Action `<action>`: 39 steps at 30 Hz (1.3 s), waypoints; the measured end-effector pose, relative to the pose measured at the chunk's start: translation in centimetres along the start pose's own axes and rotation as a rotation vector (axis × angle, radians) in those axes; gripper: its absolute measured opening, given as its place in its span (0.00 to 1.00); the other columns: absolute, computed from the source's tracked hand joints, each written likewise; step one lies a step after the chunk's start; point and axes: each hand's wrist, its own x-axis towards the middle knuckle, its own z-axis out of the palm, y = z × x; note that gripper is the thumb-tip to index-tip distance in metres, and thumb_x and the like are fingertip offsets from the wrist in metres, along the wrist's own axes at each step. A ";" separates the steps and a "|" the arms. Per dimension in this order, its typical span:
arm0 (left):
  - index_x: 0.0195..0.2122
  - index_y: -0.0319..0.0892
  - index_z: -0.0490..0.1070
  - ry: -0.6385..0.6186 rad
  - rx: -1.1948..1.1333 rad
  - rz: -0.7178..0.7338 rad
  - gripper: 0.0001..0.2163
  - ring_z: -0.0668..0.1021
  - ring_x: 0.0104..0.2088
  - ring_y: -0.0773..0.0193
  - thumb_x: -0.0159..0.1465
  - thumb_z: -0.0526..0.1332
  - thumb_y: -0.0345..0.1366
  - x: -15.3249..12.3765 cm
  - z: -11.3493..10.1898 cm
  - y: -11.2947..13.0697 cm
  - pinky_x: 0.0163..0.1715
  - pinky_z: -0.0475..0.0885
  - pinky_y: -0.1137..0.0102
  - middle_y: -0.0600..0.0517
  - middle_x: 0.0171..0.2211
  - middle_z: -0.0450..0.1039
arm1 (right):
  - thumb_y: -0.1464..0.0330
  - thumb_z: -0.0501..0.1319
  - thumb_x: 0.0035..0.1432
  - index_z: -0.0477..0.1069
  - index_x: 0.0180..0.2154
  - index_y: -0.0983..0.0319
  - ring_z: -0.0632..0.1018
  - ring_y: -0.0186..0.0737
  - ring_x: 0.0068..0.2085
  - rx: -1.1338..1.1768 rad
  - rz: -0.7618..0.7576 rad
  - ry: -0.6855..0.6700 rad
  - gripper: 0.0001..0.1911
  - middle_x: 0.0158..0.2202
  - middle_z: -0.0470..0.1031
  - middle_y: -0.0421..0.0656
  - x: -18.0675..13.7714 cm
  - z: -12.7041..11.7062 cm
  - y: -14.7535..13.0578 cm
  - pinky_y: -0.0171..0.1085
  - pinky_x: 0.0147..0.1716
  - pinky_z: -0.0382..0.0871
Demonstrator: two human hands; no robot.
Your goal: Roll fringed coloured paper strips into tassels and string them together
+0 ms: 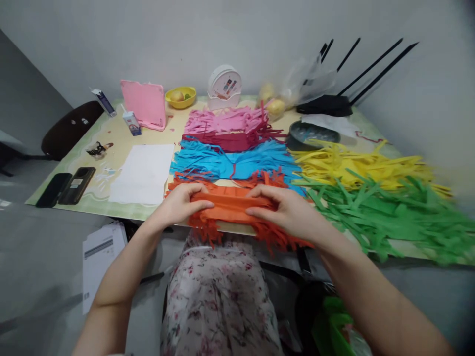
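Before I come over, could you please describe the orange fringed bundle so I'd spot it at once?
Start at the green-bordered table; at its near edge are the left hand and right hand. Unlike the blue fringed bundle just beyond, the orange fringed bundle is gripped by both.

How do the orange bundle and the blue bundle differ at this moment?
The orange bundle is held between the left hand and the right hand, while the blue bundle lies on the table. The orange bundle is at the near edge, its fringe hanging over; the blue bundle lies farther in. The blue bundle has a red string across its middle; none shows on the orange bundle. Both have a flatter middle and fringed ends.
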 end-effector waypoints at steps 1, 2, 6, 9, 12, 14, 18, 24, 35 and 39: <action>0.25 0.39 0.67 0.000 -0.009 -0.010 0.12 0.66 0.24 0.70 0.58 0.64 0.41 0.0 0.1 0.0 0.25 0.60 0.74 0.57 0.23 0.65 | 0.64 0.62 0.55 0.74 0.36 0.59 0.79 0.43 0.37 -0.004 -0.006 0.013 0.08 0.36 0.80 0.42 -0.2 0.2 -0.1 0.37 0.39 0.71; 0.25 0.39 0.68 -0.003 -0.014 -0.014 0.11 0.67 0.24 0.70 0.58 0.64 0.41 -0.1 0.1 -0.1 0.25 0.60 0.74 0.57 0.22 0.65 | 0.65 0.63 0.55 0.75 0.39 0.59 0.80 0.44 0.40 -0.005 -0.010 0.019 0.09 0.40 0.81 0.43 -0.4 0.3 -0.1 0.38 0.42 0.71; 0.24 0.38 0.69 -0.029 0.008 -0.018 0.12 0.66 0.23 0.70 0.59 0.63 0.42 -0.1 0.0 0.0 0.24 0.58 0.74 0.57 0.21 0.64 | 0.65 0.64 0.54 0.76 0.41 0.59 0.80 0.45 0.44 0.015 -0.013 -0.004 0.11 0.43 0.81 0.44 -0.7 0.5 0.0 0.39 0.45 0.71; 0.24 0.38 0.69 -0.057 0.015 -0.036 0.14 0.64 0.23 0.71 0.59 0.63 0.43 -0.2 -0.2 0.0 0.23 0.57 0.74 0.57 0.20 0.63 | 0.62 0.63 0.56 0.72 0.27 0.60 0.76 0.39 0.32 0.016 0.002 -0.033 0.10 0.29 0.76 0.41 -0.5 0.3 0.2 0.35 0.33 0.67; 0.23 0.38 0.68 -0.070 0.014 -0.065 0.15 0.63 0.22 0.71 0.59 0.63 0.44 -0.4 -0.2 0.2 0.22 0.56 0.74 0.57 0.19 0.61 | 0.60 0.61 0.57 0.64 0.21 0.61 0.68 0.34 0.25 0.016 0.032 -0.030 0.17 0.22 0.66 0.37 -0.4 0.2 0.4 0.33 0.26 0.60; 0.22 0.38 0.67 -0.062 0.013 -0.068 0.15 0.63 0.22 0.71 0.59 0.63 0.45 -0.5 -0.2 0.3 0.23 0.56 0.74 0.57 0.19 0.60 | 0.59 0.61 0.57 0.62 0.21 0.61 0.65 0.32 0.24 0.034 0.049 -0.032 0.18 0.21 0.62 0.36 -0.3 0.3 0.4 0.33 0.24 0.57; 0.24 0.38 0.67 -0.023 0.000 -0.054 0.14 0.65 0.24 0.70 0.57 0.64 0.44 -0.8 0.1 0.4 0.25 0.58 0.74 0.57 0.21 0.62 | 0.58 0.61 0.57 0.60 0.20 0.60 0.63 0.32 0.24 0.101 0.061 -0.045 0.19 0.21 0.61 0.36 -0.4 0.4 0.5 0.33 0.23 0.55; 0.25 0.39 0.69 0.054 -0.062 -0.029 0.12 0.67 0.25 0.69 0.56 0.66 0.41 -1.2 0.7 0.1 0.25 0.60 0.74 0.56 0.22 0.65 | 0.61 0.62 0.56 0.65 0.21 0.60 0.65 0.33 0.24 0.147 0.083 -0.037 0.16 0.21 0.64 0.37 -0.8 0.5 0.4 0.33 0.24 0.57; 0.32 0.39 0.77 0.210 -0.172 0.102 0.06 0.74 0.29 0.67 0.60 0.66 0.37 -2.1 1.7 -0.8 0.30 0.67 0.73 0.52 0.28 0.75 | 0.65 0.66 0.54 0.78 0.37 0.59 0.76 0.36 0.31 0.450 0.049 0.128 0.08 0.36 0.79 0.41 -1.3 1.7 1.3 0.34 0.31 0.69; 0.33 0.40 0.80 0.183 -0.287 0.148 0.06 0.78 0.35 0.64 0.61 0.62 0.32 -2.3 2.2 -1.9 0.36 0.70 0.72 0.48 0.33 0.79 | 0.69 0.66 0.54 0.79 0.33 0.59 0.75 0.35 0.28 0.617 0.045 0.195 0.03 0.32 0.78 0.40 -1.7 3.1 2.2 0.34 0.30 0.69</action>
